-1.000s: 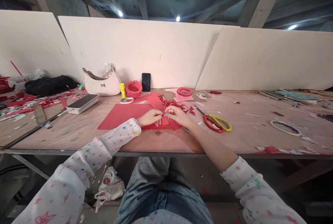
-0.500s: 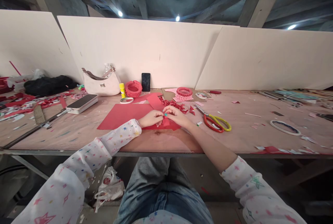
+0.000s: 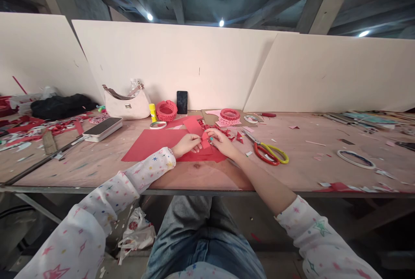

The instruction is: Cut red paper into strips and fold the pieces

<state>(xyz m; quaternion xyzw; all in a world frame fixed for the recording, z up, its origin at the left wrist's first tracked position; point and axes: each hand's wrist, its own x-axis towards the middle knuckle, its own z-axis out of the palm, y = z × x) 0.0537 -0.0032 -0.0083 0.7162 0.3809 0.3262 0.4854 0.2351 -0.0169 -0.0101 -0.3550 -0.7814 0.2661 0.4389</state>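
Observation:
Between my hands is a small piece of red paper, its edges partly covered by my fingers. My left hand pinches its left side, and my right hand pinches it from the right. Beneath them lie larger red paper sheets. Just behind my right hand is a pile of folded red paper pieces. Scissors with red and yellow handles rest to the right of that hand, blades pointing away to the left.
Behind the sheets stand a yellow glue stick, a red woven paper ring and a black phone. A white handbag is at back left, near a white box-like device. A tape roll lies at right.
My hands have drawn slightly apart, and more of the small red paper shows between them. My right fingers have shifted a little upward. The surrounding objects stay in place.

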